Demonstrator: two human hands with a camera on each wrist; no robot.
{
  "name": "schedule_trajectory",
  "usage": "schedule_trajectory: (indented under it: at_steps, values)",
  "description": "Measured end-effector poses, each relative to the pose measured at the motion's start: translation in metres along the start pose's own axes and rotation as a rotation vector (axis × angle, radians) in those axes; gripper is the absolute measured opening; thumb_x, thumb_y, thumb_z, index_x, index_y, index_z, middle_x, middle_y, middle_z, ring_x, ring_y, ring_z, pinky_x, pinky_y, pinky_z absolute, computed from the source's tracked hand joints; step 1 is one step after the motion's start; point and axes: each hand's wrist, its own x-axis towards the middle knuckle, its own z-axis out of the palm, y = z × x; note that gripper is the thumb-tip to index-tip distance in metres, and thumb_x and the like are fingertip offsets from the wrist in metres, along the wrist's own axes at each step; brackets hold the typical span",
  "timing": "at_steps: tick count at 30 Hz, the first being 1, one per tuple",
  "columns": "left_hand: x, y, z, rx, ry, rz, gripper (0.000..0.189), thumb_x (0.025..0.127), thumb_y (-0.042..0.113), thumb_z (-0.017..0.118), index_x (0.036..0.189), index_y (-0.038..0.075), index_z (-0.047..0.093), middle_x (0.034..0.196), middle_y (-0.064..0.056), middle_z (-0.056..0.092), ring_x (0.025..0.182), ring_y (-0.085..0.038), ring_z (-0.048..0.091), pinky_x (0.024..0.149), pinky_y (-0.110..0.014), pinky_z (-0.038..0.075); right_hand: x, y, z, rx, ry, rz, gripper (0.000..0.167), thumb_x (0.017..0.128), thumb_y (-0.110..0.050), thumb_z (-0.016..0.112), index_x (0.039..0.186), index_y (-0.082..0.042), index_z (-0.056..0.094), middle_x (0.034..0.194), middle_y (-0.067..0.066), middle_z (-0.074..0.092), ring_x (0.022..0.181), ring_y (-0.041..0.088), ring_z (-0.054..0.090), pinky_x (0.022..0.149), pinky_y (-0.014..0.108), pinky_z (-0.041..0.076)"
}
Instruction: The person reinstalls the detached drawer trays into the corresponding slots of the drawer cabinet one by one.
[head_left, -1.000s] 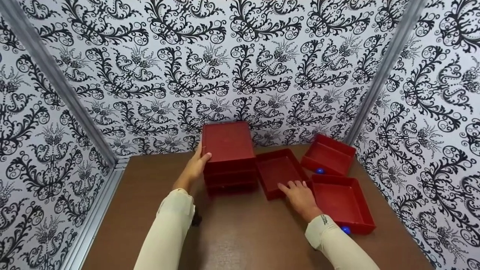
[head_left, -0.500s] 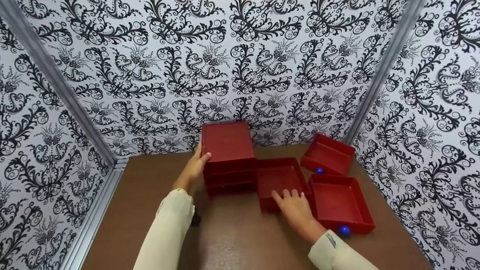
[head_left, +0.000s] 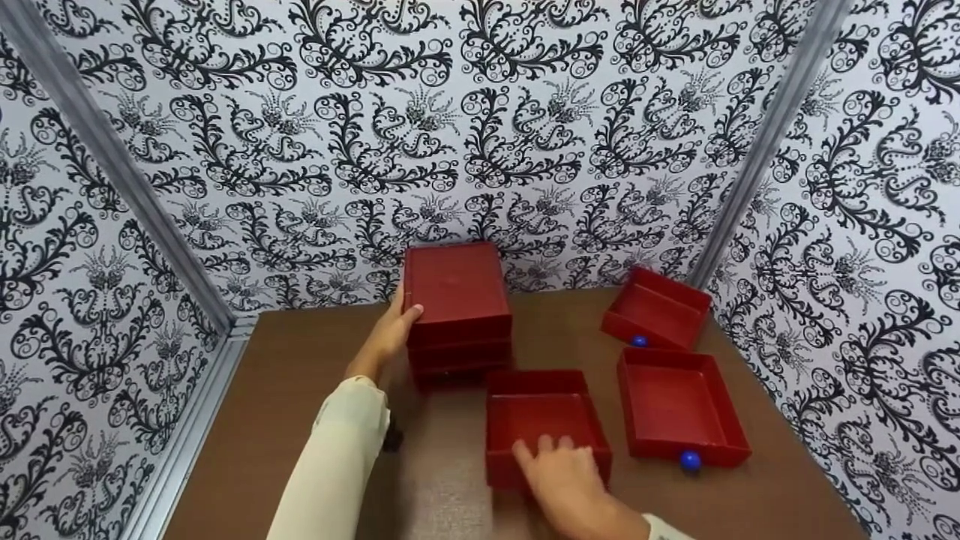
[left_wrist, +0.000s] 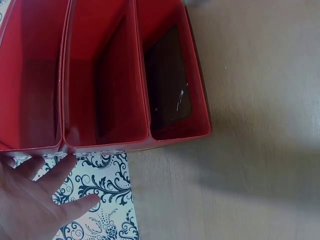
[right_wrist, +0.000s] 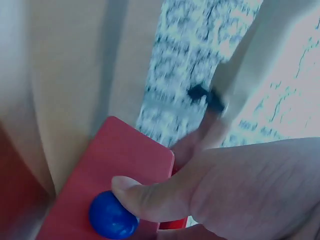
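Observation:
A red cabinet frame (head_left: 456, 283) stands against the back wall, its several slots facing front; three of them show bare in the left wrist view. My left hand (head_left: 386, 337) rests against its left side, thumb at the top front edge and fingers (left_wrist: 55, 175) extended. In front of it and to the right, my right hand (head_left: 564, 480) grips a red drawer (head_left: 534, 420) by its front wall. In the right wrist view the thumb presses that wall beside a round blue knob (right_wrist: 112, 215). Nothing lies inside this drawer.
Two more red drawers, one at the back right (head_left: 652, 307) and one nearer (head_left: 675, 397), lie on the brown table (head_left: 300, 420). Each shows a blue knob on its front. Patterned walls (head_left: 465, 135) enclose the back and sides.
My right hand has brought the drawer from beside the cabinet toward me and slightly left, turning it straighter. My left hand and the other two drawers have stayed in place.

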Motion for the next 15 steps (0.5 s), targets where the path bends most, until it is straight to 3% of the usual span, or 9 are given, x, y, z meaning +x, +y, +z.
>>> schedule_trajectory:
  at_steps: [3, 8, 15]
  values:
    - [-0.002, 0.0, 0.001, 0.013, 0.012, -0.013, 0.076, 0.106, 0.036, 0.044, 0.166, 0.028, -0.001, 0.172, -0.012, 0.01, 0.153, -0.035, 0.026, 0.127, -0.051, 0.015, 0.001, -0.017, 0.003, 0.019, -0.006, -0.039, 0.051, 0.08, -0.019, 0.081, 0.126, -0.028, 0.06, 0.094, 0.013, 0.063, 0.079, 0.035, 0.062, 0.061, 0.052, 0.056]
    - [-0.003, 0.001, 0.001, 0.04, 0.024, -0.008, 0.074, 0.106, 0.036, 0.044, 0.166, 0.027, 0.001, 0.171, -0.013, 0.017, 0.151, -0.035, 0.03, 0.126, -0.052, 0.018, 0.013, -0.049, 0.02, -0.002, 0.071, -0.104, 0.074, 0.063, -0.036, 0.09, 0.131, -0.033, 0.06, 0.1, 0.009, 0.066, 0.088, 0.033, 0.065, 0.071, 0.052, 0.057]
    - [-0.005, 0.005, 0.002, 0.013, 0.02, -0.015, 0.073, 0.107, 0.034, 0.044, 0.166, 0.029, 0.002, 0.171, -0.012, 0.017, 0.15, -0.035, 0.03, 0.126, -0.052, 0.018, 0.029, -0.08, 0.041, -0.018, 0.169, -0.131, 0.052, 0.082, -0.027, 0.078, 0.131, -0.035, 0.062, 0.098, 0.006, 0.066, 0.085, 0.028, 0.063, 0.067, 0.048, 0.058]
